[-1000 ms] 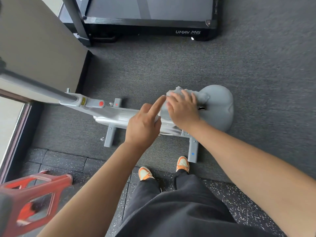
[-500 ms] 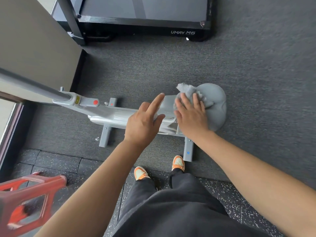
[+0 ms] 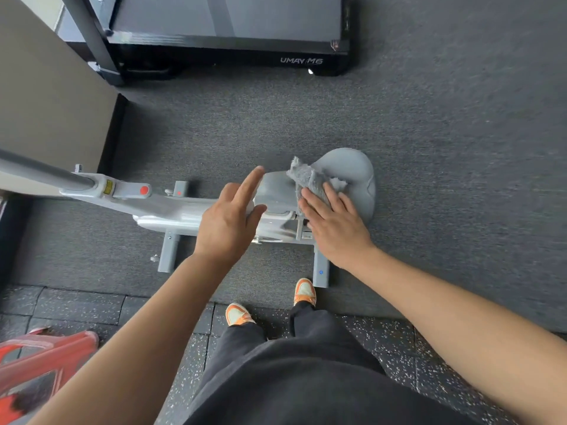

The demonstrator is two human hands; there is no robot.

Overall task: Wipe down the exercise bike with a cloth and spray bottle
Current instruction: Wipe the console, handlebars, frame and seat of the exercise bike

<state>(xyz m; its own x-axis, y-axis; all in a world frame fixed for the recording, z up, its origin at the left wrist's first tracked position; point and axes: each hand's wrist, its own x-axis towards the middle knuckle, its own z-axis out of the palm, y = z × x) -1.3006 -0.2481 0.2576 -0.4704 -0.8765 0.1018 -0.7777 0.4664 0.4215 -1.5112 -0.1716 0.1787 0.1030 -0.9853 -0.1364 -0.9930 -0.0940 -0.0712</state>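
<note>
Over grey carpet [image 3: 429, 148], open right hand [image 3: 334, 228] presses cloth [image 3: 310, 182] on saddle [image 3: 352, 170]; left hand [image 3: 230, 222] loosely open.

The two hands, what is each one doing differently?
The right hand lies flat, pressing the grey cloth onto the bike seat. The left hand holds no cloth; it rests on the bike frame with one finger sticking out. Both are bare.
</note>
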